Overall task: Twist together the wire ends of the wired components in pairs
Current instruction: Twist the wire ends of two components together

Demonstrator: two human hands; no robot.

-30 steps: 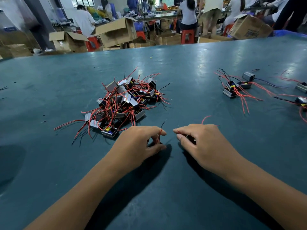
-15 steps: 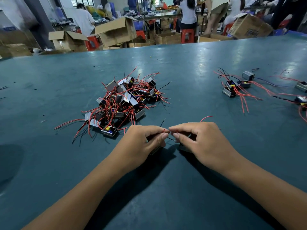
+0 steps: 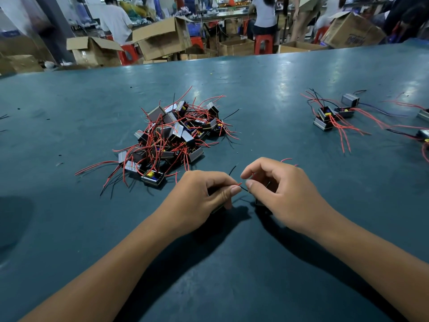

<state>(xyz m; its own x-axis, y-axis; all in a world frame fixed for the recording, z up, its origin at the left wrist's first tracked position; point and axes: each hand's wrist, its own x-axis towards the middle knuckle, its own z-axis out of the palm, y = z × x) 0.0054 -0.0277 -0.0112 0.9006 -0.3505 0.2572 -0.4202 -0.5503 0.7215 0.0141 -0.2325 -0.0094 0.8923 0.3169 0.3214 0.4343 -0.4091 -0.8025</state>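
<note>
Joining 2 wire ends (image 3: 240, 185)

Left hand (image 3: 204, 198) is pinching the red tip; right hand (image 3: 281, 194) fingers are curling beside it. Wires look light, springy: grip near the tips.

This is a workshop or small factory where little electric parts are put together. A very big blue-green table (image 3: 255, 75) is seen. A heap of small boxy parts with red and black wires (image 3: 174, 135) is piled at 11 o'clock, and a smaller bunch (image 3: 332, 115) is laid at 1 o'clock. Open cardboard boxes (image 3: 162, 37) and red stools (image 3: 263, 44) are seen at 12 o'clock, where other people (image 3: 116, 19) are kept busy at more tables.
</note>
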